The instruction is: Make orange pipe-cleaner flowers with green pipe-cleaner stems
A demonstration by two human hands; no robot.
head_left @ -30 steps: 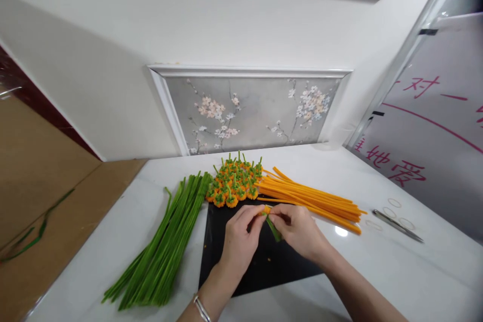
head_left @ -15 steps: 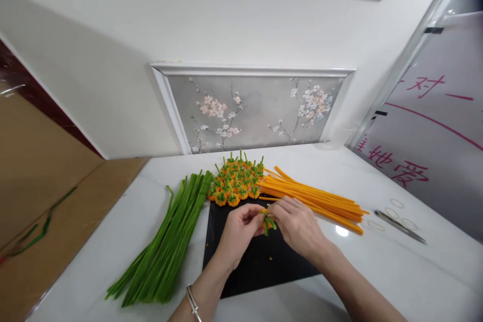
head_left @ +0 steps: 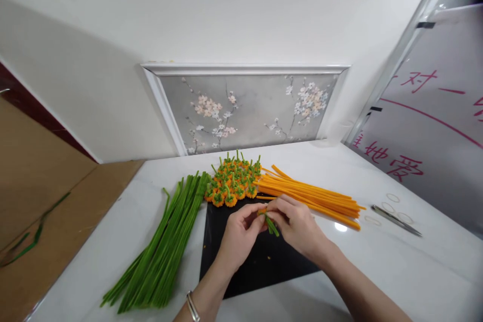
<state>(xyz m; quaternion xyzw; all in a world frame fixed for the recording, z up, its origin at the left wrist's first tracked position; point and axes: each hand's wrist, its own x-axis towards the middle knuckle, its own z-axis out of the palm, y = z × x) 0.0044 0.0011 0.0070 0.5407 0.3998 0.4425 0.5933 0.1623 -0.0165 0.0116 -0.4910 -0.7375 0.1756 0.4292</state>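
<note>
Over the black mat (head_left: 264,266), my left hand (head_left: 241,234) pinches a small orange and green piece (head_left: 270,225). My right hand (head_left: 298,224) has its fingers closed on the same piece from the right. Green ends stick out below the fingertips; its orange part is mostly hidden. Just behind my hands stands a cluster of small orange pumpkin shapes with green stems (head_left: 231,181). Long green fuzzy stems (head_left: 162,246) lie to the left, and orange fuzzy stems (head_left: 313,193) lie to the right.
A pair of pointed metal tweezers (head_left: 396,220) and several thin pale rings (head_left: 392,197) rest on the white table (head_left: 377,261) at the right. Brown cardboard (head_left: 71,216) borders the left side. A wall with a framed flower panel (head_left: 252,110) rises behind.
The green ends in my fingers now point further down and to the right. My right fingers have shifted slightly around the piece. The whole view has moved a little.
</note>
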